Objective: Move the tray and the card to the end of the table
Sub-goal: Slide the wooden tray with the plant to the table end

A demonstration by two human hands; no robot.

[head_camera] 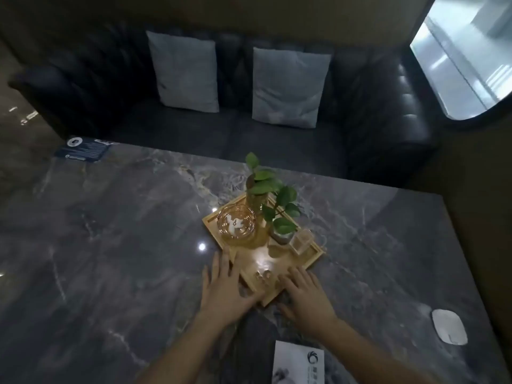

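Here I see the wooden tray (279, 268) sitting near the middle of the dark marble table (110, 245), turned so one corner points toward me. It is pale wood with a low raised rim and a bright glare on its bare floor. My left hand (224, 289) lies flat with fingers spread wide over the tray's near-left edge, the thumb reaching toward the near corner. My right hand (304, 295) also lies open, fingers spread, on the near-right edge; neither hand is closed around anything.

On the tray, toward the far left, stands an amber glass ashtray (236, 224) with something pale inside that I cannot make out. Behind it rises a glass vase (256, 200) holding a green leafy plant (273, 195). To the right stands a small clear container (302, 241); what it holds I cannot tell.

The card (297, 364), white with a dark round logo, lies at the near edge of the table, right of my arms and well apart from the tray. A white rounded pad (448, 325) lies near the table's right edge, and a dark blue leaflet (83, 149) at the far left corner.
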